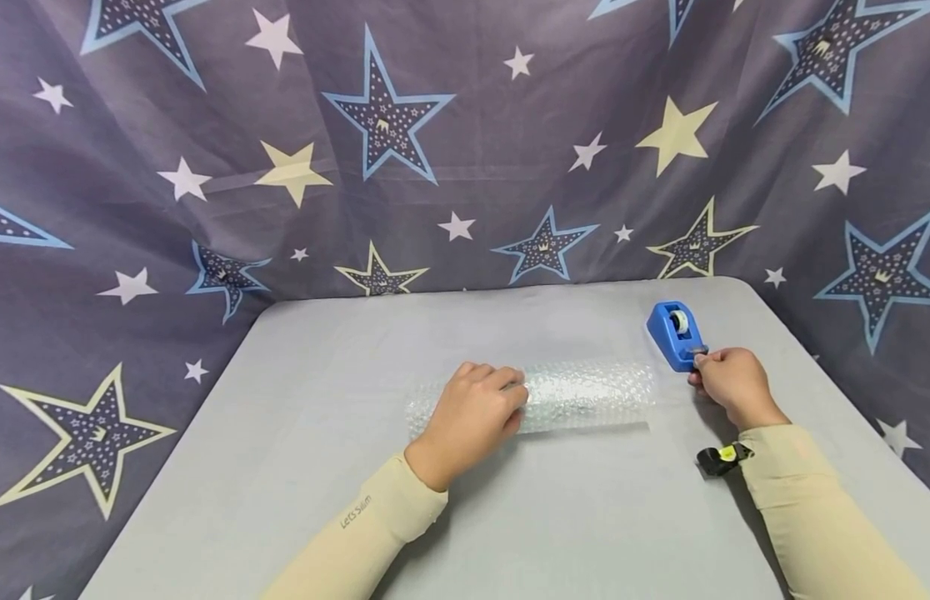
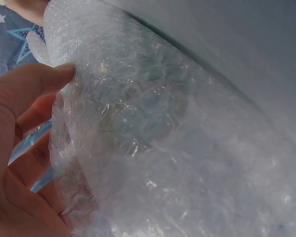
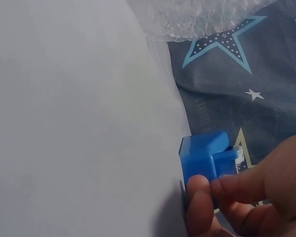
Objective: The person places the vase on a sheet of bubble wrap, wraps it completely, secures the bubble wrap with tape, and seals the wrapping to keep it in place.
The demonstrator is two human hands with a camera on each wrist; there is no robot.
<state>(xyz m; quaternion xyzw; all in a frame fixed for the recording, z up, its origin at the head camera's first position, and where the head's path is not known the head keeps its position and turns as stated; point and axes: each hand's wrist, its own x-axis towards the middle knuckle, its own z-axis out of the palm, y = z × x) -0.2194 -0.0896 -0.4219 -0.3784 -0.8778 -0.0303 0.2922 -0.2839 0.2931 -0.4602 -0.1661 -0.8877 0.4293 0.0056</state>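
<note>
A roll of clear bubble wrap [image 1: 588, 393] lies crosswise on the table, with something pale green, blurred by the bubbles, showing through it. My left hand [image 1: 472, 408] grips the roll near its left part; in the left wrist view the thumb [image 2: 59, 76] presses the near side and the fingers go behind. To the right stands a blue tape dispenser [image 1: 666, 332] with a small tape roll [image 1: 680, 322] in it. At its front end, my right hand [image 1: 738, 387] pinches with thumb and index finger at the cutter, where the clear tape itself hardly shows.
The table [image 1: 285, 467] has a pale grey cover. Dark fabric with stars [image 1: 465, 150] hangs behind and along both sides. A black wrist camera with a yellow label [image 1: 720, 458] sits at the right cuff.
</note>
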